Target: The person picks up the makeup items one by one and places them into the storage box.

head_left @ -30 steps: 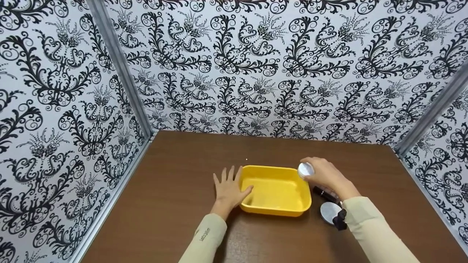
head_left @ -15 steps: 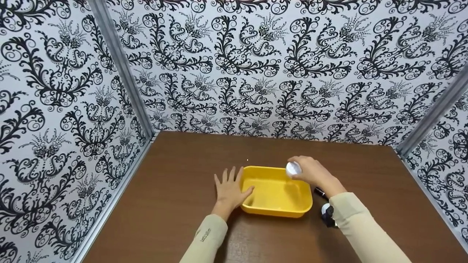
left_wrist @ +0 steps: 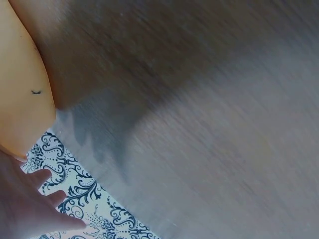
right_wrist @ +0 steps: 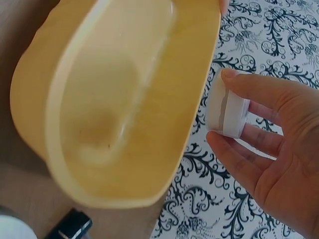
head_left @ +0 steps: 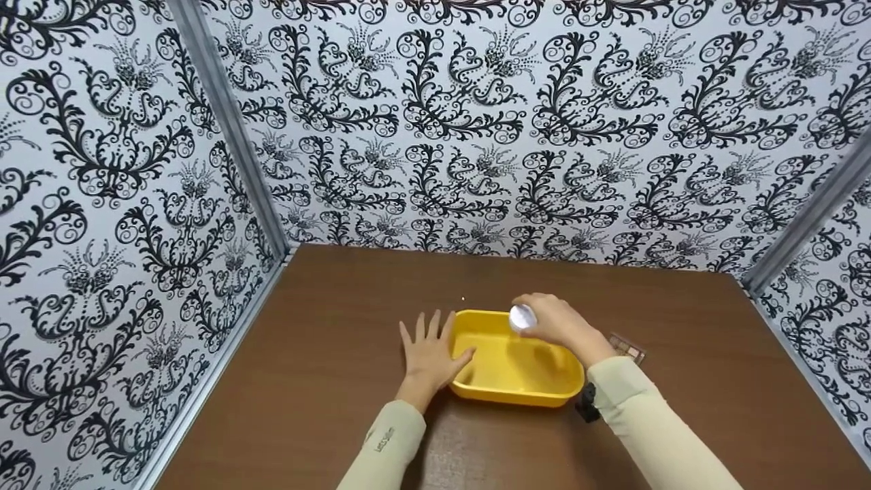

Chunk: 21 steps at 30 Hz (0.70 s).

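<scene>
My right hand (head_left: 559, 325) grips a small round white jar (head_left: 522, 318) between thumb and fingers, above the far rim of a yellow plastic tub (head_left: 510, 397). In the right wrist view a grey band runs round the white jar (right_wrist: 232, 107), and the inside of the tub (right_wrist: 99, 164) shows beside it with nothing lying in it. My left hand (head_left: 429, 361) is spread with straight fingers at the tub's left side. Only some of its fingers (left_wrist: 62, 221) show in the left wrist view.
A flat clear-lidded palette (head_left: 627, 348) lies right of the tub, partly behind my right forearm. Low in the right wrist view are a black tube (right_wrist: 70, 226) and a white round thing (right_wrist: 14, 229). Patterned walls close off the brown table (head_left: 326, 327).
My right hand has carried the white jar leftward, from the tub's right corner to above its far rim. The left hand stays put. The forearm now covers the black tube and round disc.
</scene>
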Tool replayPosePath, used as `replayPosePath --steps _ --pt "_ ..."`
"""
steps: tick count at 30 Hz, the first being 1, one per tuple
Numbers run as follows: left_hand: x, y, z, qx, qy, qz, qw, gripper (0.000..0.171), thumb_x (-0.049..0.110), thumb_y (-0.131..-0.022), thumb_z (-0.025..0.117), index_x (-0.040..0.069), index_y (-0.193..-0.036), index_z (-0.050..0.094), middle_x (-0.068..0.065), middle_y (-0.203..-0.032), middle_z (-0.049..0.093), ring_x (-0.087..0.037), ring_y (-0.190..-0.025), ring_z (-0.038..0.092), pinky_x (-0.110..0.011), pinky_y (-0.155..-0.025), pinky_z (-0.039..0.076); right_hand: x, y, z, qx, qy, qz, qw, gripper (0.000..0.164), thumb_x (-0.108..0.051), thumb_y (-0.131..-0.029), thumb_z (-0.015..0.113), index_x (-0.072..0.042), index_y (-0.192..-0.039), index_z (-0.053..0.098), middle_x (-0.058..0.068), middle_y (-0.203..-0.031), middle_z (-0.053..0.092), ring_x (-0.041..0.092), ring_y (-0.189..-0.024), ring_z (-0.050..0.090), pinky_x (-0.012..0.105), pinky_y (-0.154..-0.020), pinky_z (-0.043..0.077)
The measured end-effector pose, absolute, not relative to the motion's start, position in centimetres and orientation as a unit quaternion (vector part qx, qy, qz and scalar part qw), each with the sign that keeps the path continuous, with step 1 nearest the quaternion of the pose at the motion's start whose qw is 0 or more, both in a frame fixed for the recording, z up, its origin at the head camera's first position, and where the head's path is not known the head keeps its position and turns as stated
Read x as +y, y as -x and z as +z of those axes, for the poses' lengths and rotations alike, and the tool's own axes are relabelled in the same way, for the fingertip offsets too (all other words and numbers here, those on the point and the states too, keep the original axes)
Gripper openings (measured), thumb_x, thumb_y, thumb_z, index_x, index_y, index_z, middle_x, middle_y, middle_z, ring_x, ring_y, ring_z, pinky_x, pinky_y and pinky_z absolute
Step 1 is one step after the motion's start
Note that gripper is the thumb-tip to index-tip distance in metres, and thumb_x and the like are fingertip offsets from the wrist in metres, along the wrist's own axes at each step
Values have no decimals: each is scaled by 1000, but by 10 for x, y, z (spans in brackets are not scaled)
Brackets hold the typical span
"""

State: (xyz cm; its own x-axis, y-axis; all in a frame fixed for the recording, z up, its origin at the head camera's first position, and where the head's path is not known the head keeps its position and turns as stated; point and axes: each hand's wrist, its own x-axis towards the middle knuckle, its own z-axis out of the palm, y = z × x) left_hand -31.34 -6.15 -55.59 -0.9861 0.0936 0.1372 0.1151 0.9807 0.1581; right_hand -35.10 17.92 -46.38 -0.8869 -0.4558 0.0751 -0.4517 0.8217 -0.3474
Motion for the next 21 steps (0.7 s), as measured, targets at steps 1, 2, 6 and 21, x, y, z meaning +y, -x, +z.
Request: replayPosePath --steps 1,2,6,21 --pt "-62 314 -556 -993 51 -84 63 83 74 -90 40 29 -159 27 -7 -163 33 -38 -151 26 -71 -118 10 176 352 -465 953 241 -181 5 53 -17 -79 81 -6 -128 64 18 -123 67 37 -110 64 53 -97 52" --pt "-62 313 -556 -993 50 -88 64 83 73 -90 40 28 -159 27 -7 -163 32 -38 -151 26 -72 -118 9 173 352 -465 953 243 -183 5 53 -17 -79 81 -6 -127 65 18 -123 68 36 -109 64 52 -96 52" --pt "-62 313 -558 -993 47 -93 62 83 74 -90 41 27 -159 27 -7 -164 31 -38 -151 26 -72 -118 8 162 353 -470 948 255 -189 5 52 -17 -78 82 -5 -126 65 18 -121 69 35 -106 65 51 -94 53" --pt "-61 313 -557 -993 47 -75 77 86 78 -89 38 27 -158 29 -6 -163 34 -36 -150 30 -72 -118 11 129 358 -492 941 268 -206 9 54 -17 -76 84 -6 -124 62 17 -119 69 35 -102 66 51 -89 54"
